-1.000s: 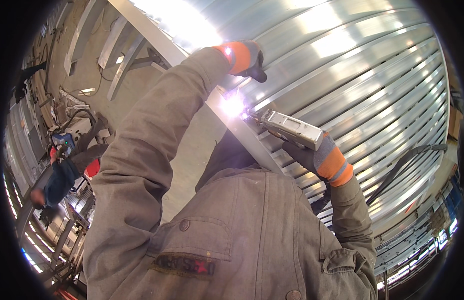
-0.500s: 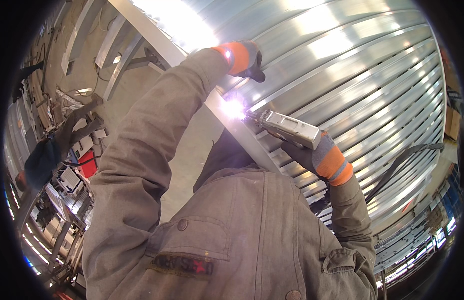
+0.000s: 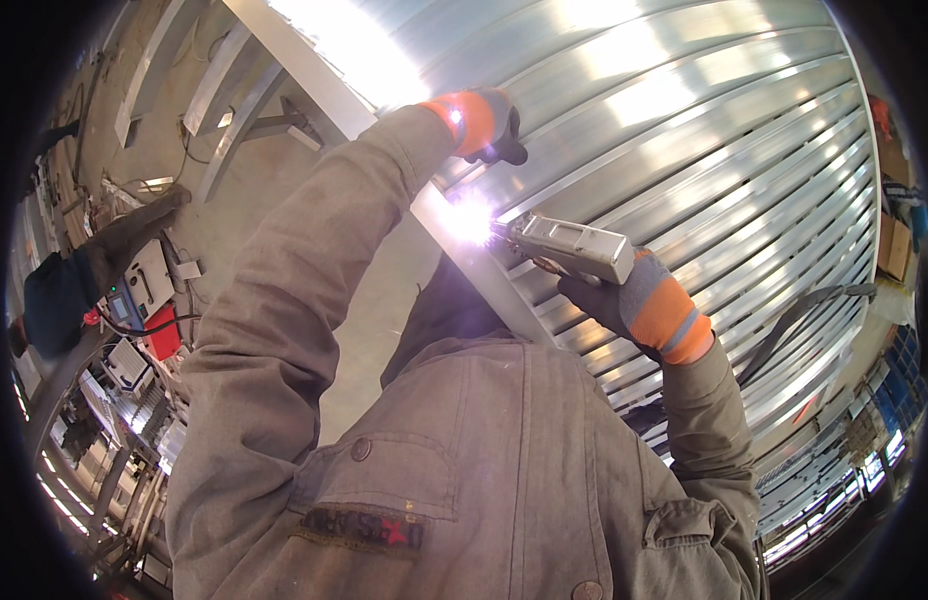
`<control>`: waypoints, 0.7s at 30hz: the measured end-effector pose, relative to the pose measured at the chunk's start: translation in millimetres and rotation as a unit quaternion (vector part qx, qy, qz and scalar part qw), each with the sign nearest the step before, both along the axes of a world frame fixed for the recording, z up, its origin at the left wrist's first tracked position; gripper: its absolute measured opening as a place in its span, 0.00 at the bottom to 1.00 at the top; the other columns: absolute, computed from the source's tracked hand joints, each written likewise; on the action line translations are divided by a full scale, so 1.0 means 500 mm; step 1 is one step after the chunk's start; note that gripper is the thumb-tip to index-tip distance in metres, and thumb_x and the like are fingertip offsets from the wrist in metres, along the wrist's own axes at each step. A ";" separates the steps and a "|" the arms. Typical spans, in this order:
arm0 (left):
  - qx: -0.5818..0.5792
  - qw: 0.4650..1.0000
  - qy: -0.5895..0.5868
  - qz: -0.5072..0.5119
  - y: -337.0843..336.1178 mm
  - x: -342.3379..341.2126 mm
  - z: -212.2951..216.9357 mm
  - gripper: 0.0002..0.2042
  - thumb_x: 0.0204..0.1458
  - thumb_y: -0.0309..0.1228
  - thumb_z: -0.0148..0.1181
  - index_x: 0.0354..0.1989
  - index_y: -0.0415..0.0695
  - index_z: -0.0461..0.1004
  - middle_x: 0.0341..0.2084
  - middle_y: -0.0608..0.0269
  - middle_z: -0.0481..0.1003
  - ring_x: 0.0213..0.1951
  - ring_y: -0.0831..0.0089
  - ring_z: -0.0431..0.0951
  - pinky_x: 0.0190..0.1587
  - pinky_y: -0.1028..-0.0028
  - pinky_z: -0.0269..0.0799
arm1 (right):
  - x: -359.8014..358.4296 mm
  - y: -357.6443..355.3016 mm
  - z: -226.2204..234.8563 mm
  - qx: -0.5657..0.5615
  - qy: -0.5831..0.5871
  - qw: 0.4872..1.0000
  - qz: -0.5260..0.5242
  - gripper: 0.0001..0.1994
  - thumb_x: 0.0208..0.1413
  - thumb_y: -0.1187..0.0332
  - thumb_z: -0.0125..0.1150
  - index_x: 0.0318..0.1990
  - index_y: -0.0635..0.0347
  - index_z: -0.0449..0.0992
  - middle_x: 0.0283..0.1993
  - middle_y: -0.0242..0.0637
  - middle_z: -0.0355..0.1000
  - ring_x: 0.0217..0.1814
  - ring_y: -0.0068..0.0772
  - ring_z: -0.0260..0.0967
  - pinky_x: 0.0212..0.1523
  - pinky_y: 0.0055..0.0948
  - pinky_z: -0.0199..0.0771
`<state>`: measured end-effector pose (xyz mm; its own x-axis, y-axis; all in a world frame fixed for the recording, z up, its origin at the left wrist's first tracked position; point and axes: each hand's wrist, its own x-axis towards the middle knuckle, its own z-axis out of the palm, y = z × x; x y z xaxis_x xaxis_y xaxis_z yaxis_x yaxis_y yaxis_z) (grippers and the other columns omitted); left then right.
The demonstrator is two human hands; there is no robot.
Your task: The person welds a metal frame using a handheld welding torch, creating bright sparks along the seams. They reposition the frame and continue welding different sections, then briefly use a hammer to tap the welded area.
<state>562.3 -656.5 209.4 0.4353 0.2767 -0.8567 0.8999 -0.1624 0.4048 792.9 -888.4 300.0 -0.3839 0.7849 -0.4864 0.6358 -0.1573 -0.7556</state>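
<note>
My right hand (image 3: pixel 656 310), in a grey and orange glove, is closed around a boxy silver welding gun (image 3: pixel 572 246). The gun's nozzle points left at a bright arc (image 3: pixel 468 220) on the edge bar of a slatted metal panel (image 3: pixel 624 190). Glare hides the tip and the spot beneath it. Beyond the arc, my left hand (image 3: pixel 481 122), gloved alike, rests on the panel beside its edge bar. Its dark fingers look curled in, and nothing shows in them.
Dark cable (image 3: pixel 799 315) loops over the panel's right side. Curved metal bars (image 3: pixel 229 125) stand at the far left. Further down on the left are another person in dark clothes (image 3: pixel 59 300), a red box (image 3: pixel 164 332) and other equipment. Cardboard boxes (image 3: pixel 892 245) lie beyond the panel's right edge.
The view has shifted slightly. The welding gun and right hand sit a little differently, while the arc still burns at nearly the same place. The person at the left has moved a bit.
</note>
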 end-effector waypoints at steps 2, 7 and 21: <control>0.005 1.000 0.003 -0.010 -0.002 0.001 0.001 0.18 0.61 0.51 0.75 0.35 0.47 0.88 0.27 0.67 0.86 0.29 0.68 0.84 0.37 0.60 0.81 | -0.002 0.009 0.007 0.010 0.001 1.000 0.005 0.17 0.72 0.53 0.68 0.57 0.53 0.89 0.39 0.50 0.88 0.44 0.59 0.87 0.46 0.50 0.85; 0.024 0.999 -0.014 -0.028 -0.006 -0.004 -0.001 0.18 0.61 0.51 0.72 0.33 0.48 0.86 0.27 0.68 0.85 0.28 0.70 0.84 0.35 0.62 0.82 | -0.009 0.028 0.018 0.001 -0.016 1.000 0.022 0.17 0.71 0.53 0.69 0.58 0.52 0.89 0.41 0.50 0.88 0.46 0.59 0.87 0.48 0.50 0.85; 0.010 0.999 -0.048 -0.006 -0.015 -0.030 -0.007 0.18 0.62 0.51 0.70 0.38 0.48 0.89 0.28 0.67 0.86 0.28 0.69 0.84 0.35 0.63 0.81 | -0.021 0.072 0.065 -0.076 -0.039 0.996 0.032 0.19 0.71 0.51 0.70 0.60 0.51 0.90 0.45 0.50 0.89 0.50 0.56 0.88 0.51 0.47 0.86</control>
